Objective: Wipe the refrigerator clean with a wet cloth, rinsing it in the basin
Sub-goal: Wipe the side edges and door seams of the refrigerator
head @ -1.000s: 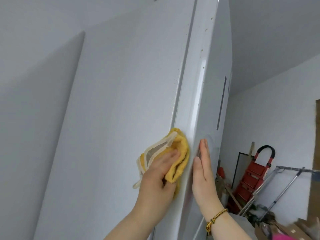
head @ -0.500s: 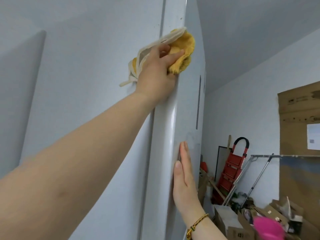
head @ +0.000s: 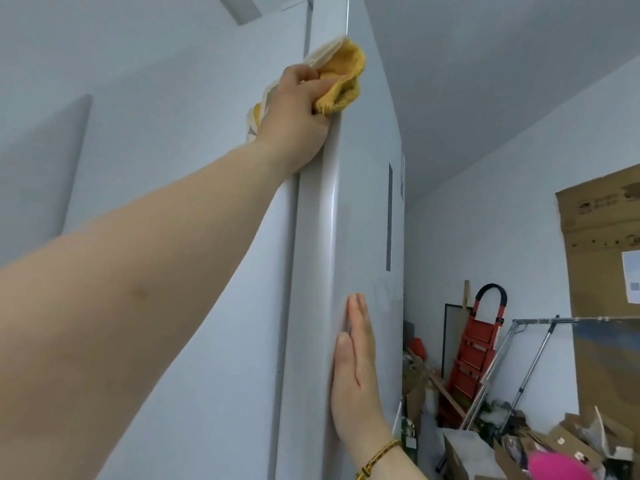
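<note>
Cloth [head: 341, 81], at 12 o'clock: recorded as mustard yellow, edged in cream. Fridge [head: 363, 220]: plain pale grey-white. Ladder [head: 474, 351], at 4 o'clock: red, black trim noted. Bracelet [head: 379, 455], at 6 o'clock: gold braided with black. Cardboard [head: 602, 254], at 3 o'clock: brown.

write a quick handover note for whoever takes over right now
Left hand grips the cloth, pressed to the front corner of the fridge near its top.
Right hand lies flat on the fridge front, lower down.
Basin not in view.
Done: cannot tell how much is wiped.
Left: finish the surfaces, rinse the cloth.
</note>
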Demonstrator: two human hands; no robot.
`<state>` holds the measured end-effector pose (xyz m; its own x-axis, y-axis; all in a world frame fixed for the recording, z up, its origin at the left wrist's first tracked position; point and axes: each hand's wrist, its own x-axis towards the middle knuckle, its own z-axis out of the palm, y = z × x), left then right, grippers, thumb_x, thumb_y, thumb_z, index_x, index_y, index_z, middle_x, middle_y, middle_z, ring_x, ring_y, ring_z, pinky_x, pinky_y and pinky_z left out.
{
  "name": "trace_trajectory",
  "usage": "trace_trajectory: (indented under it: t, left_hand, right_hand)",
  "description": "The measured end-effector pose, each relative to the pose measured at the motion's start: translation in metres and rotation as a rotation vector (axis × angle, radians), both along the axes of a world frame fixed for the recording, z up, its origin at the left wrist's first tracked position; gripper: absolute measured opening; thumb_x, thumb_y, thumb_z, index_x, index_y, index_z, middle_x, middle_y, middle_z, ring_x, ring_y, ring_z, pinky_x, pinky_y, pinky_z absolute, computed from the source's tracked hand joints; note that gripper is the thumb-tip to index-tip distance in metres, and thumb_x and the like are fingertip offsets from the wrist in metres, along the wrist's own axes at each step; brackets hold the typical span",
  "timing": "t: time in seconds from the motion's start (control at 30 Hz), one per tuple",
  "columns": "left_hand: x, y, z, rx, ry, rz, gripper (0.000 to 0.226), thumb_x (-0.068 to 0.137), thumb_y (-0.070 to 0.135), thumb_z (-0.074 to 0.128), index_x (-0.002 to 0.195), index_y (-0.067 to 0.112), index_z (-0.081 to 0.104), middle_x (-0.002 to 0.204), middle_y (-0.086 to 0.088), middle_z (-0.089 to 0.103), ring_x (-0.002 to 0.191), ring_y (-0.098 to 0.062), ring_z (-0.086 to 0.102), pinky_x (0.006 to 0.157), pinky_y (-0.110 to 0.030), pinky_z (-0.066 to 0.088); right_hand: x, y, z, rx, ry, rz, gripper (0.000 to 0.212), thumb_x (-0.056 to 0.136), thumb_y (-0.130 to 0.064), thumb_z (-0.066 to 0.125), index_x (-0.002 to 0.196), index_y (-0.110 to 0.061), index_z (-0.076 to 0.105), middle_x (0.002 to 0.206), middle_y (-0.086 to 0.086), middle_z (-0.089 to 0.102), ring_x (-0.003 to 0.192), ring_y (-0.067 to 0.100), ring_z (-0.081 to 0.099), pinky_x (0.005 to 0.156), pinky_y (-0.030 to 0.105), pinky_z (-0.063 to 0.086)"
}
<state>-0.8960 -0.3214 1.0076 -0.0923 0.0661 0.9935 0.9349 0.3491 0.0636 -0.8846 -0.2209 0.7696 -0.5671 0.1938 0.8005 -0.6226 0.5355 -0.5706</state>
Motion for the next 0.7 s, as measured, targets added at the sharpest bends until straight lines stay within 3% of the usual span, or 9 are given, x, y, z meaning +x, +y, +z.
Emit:
trace_trajectory:
  t: [0.1, 0.23, 0.37, 0.43, 0.57, 0.7]
  left_hand:
    - [0.005, 0.005, -0.004, 0.036, -0.018, -0.015, 0.036, 0.092, 0.012, 0.043, 0.126, 0.019, 0.053, 0.136, 0.001, 0.034, 0.128, -0.014, 0.033, 0.086, -0.001, 0.017]
    - [0.003, 0.005, -0.023, 0.007, -0.026, -0.045, 0.04, 0.093, 0.011, 0.043, 0.132, 0.02, 0.046, 0.146, -0.004, 0.028, 0.134, -0.015, 0.027, 0.091, -0.002, 0.013]
    - [0.005, -0.005, -0.008, -0.046, -0.047, -0.033, 0.034, 0.093, 0.011, 0.042, 0.125, 0.018, 0.052, 0.139, -0.001, 0.033, 0.119, -0.006, 0.035, 0.084, 0.005, 0.022]
    - [0.004, -0.003, -0.003, -0.078, -0.017, 0.002, 0.037, 0.094, 0.015, 0.039, 0.131, 0.021, 0.046, 0.142, -0.001, 0.028, 0.125, -0.011, 0.032, 0.097, -0.008, 0.02]
    - [0.011, 0.003, 0.047, -0.087, -0.071, 0.034, 0.043, 0.095, 0.024, 0.035, 0.138, 0.023, 0.034, 0.15, 0.0, 0.02, 0.137, -0.022, 0.022, 0.112, -0.029, 0.016]
    - [0.006, 0.003, 0.087, -0.064, -0.09, 0.025, 0.041, 0.092, 0.029, 0.036, 0.132, 0.02, 0.042, 0.145, -0.004, 0.034, 0.13, -0.029, 0.035, 0.11, -0.043, 0.027]
  right_hand:
    - [0.005, -0.003, 0.007, -0.056, 0.028, 0.015, 0.037, 0.081, -0.046, 0.019, 0.114, -0.059, 0.008, 0.128, -0.046, -0.003, 0.127, -0.025, -0.004, 0.098, -0.007, -0.003]
    - [0.013, -0.01, 0.053, -0.122, 0.129, 0.124, 0.029, 0.091, -0.043, 0.027, 0.112, -0.057, 0.014, 0.131, -0.041, 0.005, 0.138, -0.008, 0.003, 0.116, 0.019, 0.004]
    - [0.011, -0.012, 0.108, -0.066, 0.196, 0.145, 0.051, 0.097, -0.028, 0.038, 0.142, -0.033, 0.015, 0.147, -0.022, 0.011, 0.14, -0.002, 0.005, 0.119, 0.029, 0.007]
    - [0.007, -0.011, 0.113, -0.04, 0.189, 0.115, 0.054, 0.096, -0.03, 0.039, 0.144, -0.031, 0.014, 0.148, -0.024, 0.008, 0.14, -0.003, 0.003, 0.119, 0.03, 0.007]
    - [0.007, -0.011, 0.113, -0.016, 0.182, 0.132, 0.045, 0.095, -0.036, 0.036, 0.126, -0.05, 0.006, 0.141, -0.033, 0.004, 0.138, -0.008, -0.001, 0.119, 0.029, 0.005]
    - [0.008, -0.009, 0.114, -0.002, 0.177, 0.118, 0.052, 0.094, -0.039, 0.036, 0.138, -0.043, 0.008, 0.14, -0.034, 0.003, 0.137, -0.009, -0.004, 0.119, 0.028, 0.004]
